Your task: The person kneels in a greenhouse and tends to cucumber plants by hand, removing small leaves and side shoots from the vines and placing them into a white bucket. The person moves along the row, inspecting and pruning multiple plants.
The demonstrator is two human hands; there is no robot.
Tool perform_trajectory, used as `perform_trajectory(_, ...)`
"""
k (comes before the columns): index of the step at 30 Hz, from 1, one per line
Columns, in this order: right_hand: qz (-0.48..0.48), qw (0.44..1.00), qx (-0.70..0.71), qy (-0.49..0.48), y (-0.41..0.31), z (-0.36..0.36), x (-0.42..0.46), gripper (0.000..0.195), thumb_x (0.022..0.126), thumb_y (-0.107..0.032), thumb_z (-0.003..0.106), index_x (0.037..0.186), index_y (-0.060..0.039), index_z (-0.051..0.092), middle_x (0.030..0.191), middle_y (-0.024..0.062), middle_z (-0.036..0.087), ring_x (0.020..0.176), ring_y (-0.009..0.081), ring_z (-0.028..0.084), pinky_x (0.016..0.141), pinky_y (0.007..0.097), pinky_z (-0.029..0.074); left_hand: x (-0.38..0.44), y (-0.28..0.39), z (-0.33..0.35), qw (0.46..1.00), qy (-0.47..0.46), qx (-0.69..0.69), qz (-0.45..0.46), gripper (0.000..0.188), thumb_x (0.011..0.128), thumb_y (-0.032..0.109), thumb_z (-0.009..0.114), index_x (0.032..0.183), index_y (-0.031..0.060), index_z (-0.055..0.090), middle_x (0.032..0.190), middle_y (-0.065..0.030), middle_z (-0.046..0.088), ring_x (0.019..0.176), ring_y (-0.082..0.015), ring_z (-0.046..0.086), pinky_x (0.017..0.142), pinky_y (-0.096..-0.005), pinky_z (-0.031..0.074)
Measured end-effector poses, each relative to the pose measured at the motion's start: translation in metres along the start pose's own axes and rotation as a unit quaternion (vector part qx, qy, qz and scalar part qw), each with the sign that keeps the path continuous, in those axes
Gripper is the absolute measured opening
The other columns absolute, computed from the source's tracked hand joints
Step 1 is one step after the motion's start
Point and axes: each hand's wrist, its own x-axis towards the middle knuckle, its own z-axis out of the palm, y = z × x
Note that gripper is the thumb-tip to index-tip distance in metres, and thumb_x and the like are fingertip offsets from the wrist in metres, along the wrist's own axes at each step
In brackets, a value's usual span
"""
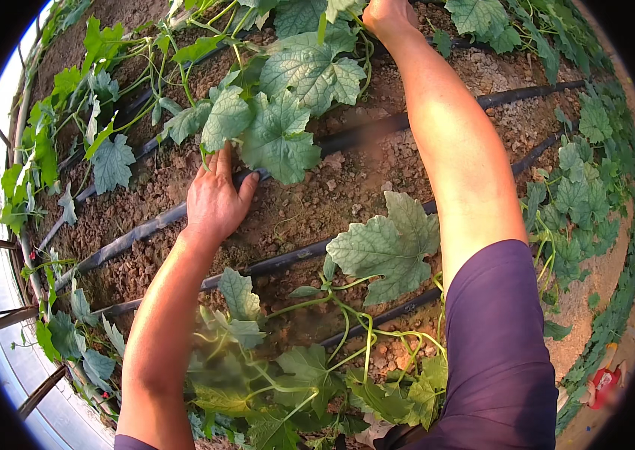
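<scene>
My left hand (pixel 216 199) reaches in from below, its thumb spread over a black irrigation pipe (pixel 143 232) and its fingertips hidden under a lobed green leaf (pixel 226 118). Whether those fingers grip a stem cannot be told. Beside it a larger leaf (pixel 282 138) hangs over the soil. My right arm stretches to the top edge, where my right hand (pixel 390 17) is partly cut off beside vine leaves; what it holds does not show. Between the arms a broad pale leaf (pixel 385 247) stands on a vine with green stems (pixel 345 306).
Several black pipes (pixel 289 257) cross the bare brown soil (pixel 171 264). Dense vines (pixel 582 191) line the right side. Plastic sheeting (pixel 30 360) with poles borders the left. At the lower right, a person in a red top (pixel 604 387) is near the foliage.
</scene>
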Motion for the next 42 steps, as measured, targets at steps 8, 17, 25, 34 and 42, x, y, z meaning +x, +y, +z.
perform_trajectory(8, -0.037, 0.978, -0.147, -0.141, 0.012, -0.006, -0.033, 0.038, 0.083, -0.021, 0.073, 0.113, 0.0023, 0.071, 0.119, 0.0246, 0.070, 0.111, 0.0380, 0.069, 0.095, 0.0404, 0.057, -0.002, -0.004, 0.004, 1.000, 0.003, 0.010, -0.017, 0.078, 0.096, 0.039, 0.062, 0.152, -0.0074, 0.034, 0.147, -0.0286, 0.050, 0.137, -0.0403, 0.048, 0.114, -0.0436, 0.040)
perform_trajectory(17, -0.226, 0.967, -0.051, -0.103, -0.006, -0.003, -0.094, 0.026, 0.098, -0.027, 0.062, 0.109, -0.0046, 0.052, 0.104, 0.0175, 0.071, 0.104, 0.0359, 0.068, 0.089, 0.0506, 0.053, -0.002, -0.003, 0.001, 1.000, -0.008, -0.012, -0.023, 0.079, 0.096, 0.038, 0.062, 0.154, -0.0065, 0.031, 0.146, -0.0312, 0.050, 0.138, -0.0418, 0.047, 0.115, -0.0445, 0.038)
perform_trajectory(25, -0.344, 0.928, -0.097, -0.108, -0.016, 0.036, -0.106, 0.049, 0.103, -0.046, 0.051, 0.133, -0.0079, 0.051, 0.139, 0.0153, 0.059, 0.129, 0.0321, 0.055, 0.109, 0.0503, 0.034, -0.001, -0.008, 0.008, 0.999, 0.031, 0.012, 0.017, 0.078, 0.094, 0.038, 0.064, 0.149, -0.0097, 0.037, 0.145, -0.0293, 0.052, 0.135, -0.0409, 0.050, 0.111, -0.0445, 0.043)
perform_trajectory(34, -0.085, 0.977, 0.176, -0.083, -0.010, 0.017, -0.090, 0.036, 0.105, -0.033, 0.042, 0.108, -0.0018, 0.060, 0.106, 0.0233, 0.069, 0.101, 0.0390, 0.069, 0.090, 0.0467, 0.053, -0.003, -0.006, 0.002, 1.000, -0.004, -0.012, -0.011, 0.080, 0.094, 0.036, 0.064, 0.152, -0.0094, 0.032, 0.148, -0.0310, 0.048, 0.139, -0.0413, 0.046, 0.116, -0.0435, 0.037)
perform_trajectory(42, -0.016, 1.000, 0.005, 0.008, 0.023, 0.021, 0.016, 0.020, 0.081, -0.007, 0.066, 0.098, 0.0042, 0.071, 0.100, 0.0294, 0.071, 0.094, 0.0393, 0.071, 0.080, 0.0475, 0.056, 0.004, 0.009, -0.004, 0.999, -0.026, -0.040, -0.009, 0.078, 0.094, 0.036, 0.064, 0.150, -0.0093, 0.035, 0.147, -0.0303, 0.050, 0.138, -0.0406, 0.047, 0.115, -0.0433, 0.039)
